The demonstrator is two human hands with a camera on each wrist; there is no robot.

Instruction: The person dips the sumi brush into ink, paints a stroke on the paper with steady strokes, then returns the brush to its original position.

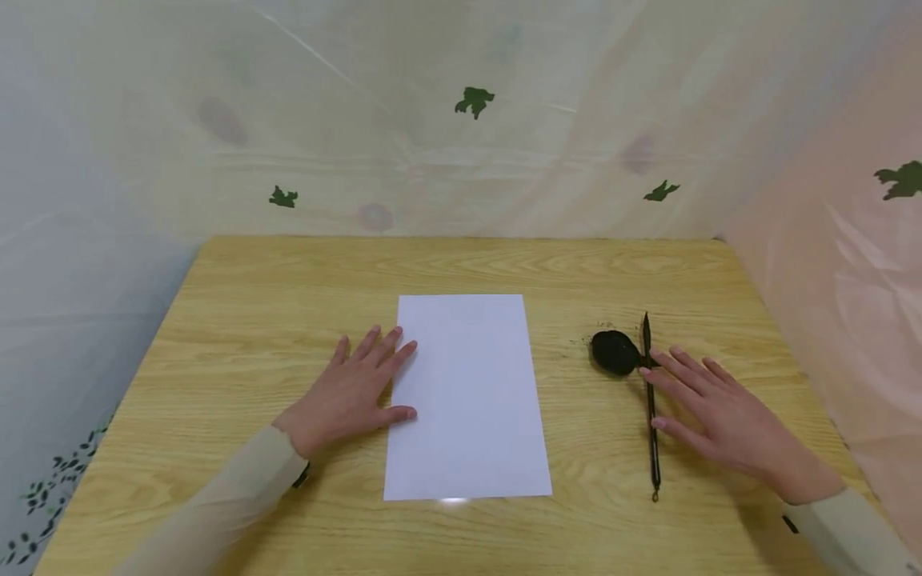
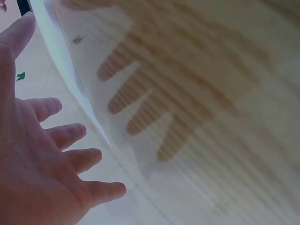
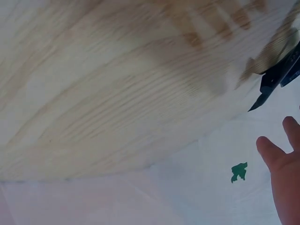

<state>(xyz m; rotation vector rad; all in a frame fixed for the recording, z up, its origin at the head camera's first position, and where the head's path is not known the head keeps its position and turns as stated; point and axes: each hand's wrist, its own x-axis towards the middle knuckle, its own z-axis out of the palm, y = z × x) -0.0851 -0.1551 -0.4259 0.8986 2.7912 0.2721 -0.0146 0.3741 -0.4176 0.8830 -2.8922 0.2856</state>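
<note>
A blank white sheet of paper (image 1: 475, 392) lies on the wooden table. My left hand (image 1: 346, 400), fingers straight and spread, is at its left edge; the thumb and some fingertips overlap the sheet. In the left wrist view that hand (image 2: 47, 164) appears held above the tabletop. A black writing brush (image 1: 653, 448) lies lengthwise on the right, its tip pointing away and its upper part across the stub of a small black ink dish (image 1: 614, 353). My right hand (image 1: 727, 420) is just right of the brush, fingers extended, fingertips over the shaft; contact is unclear.
The wooden table (image 1: 252, 320) ends at a pale curtain (image 1: 418, 144) with green leaf-like shapes behind it. A pinkish sheet (image 1: 850, 288) hangs along the right edge. Dark specks lie around the ink dish.
</note>
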